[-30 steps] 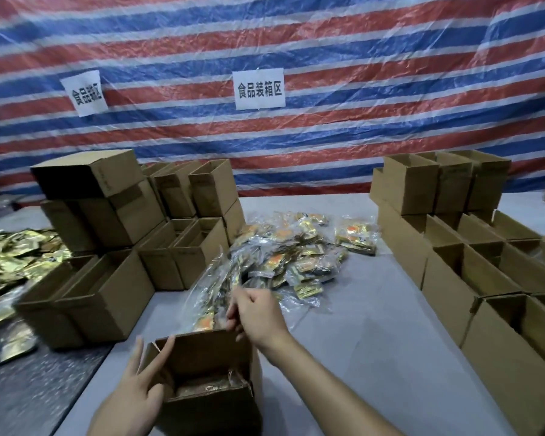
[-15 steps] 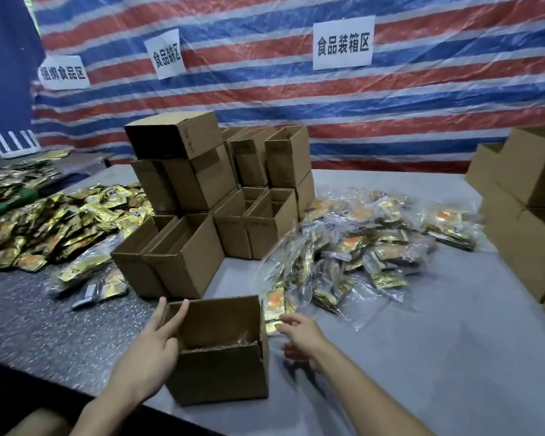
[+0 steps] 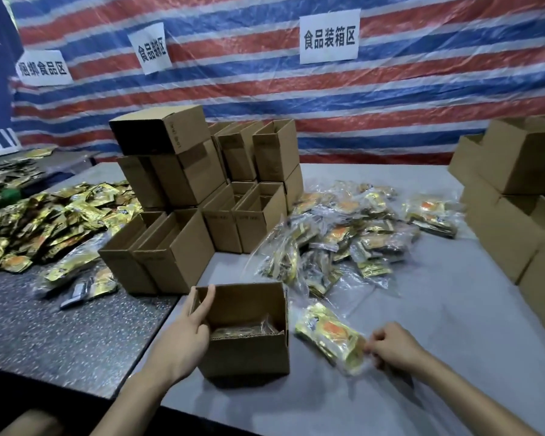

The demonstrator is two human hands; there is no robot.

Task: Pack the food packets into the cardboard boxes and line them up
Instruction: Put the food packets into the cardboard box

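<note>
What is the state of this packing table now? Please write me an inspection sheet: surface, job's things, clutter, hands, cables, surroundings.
Surface: grey table, with a dark speckled table on its left.
Job's things: open cardboard box with a packet inside; bagged food packet lying right of it; pile of bagged packets behind; stacked boxes at left, more boxes at right.
Clutter: loose gold packets heaped on the speckled table.
Hands: left hand grips the open box's left wall; right hand pinches the bagged food packet's near end.
Cables: nothing seen.
Surroundings: striped tarpaulin with paper signs.
</note>
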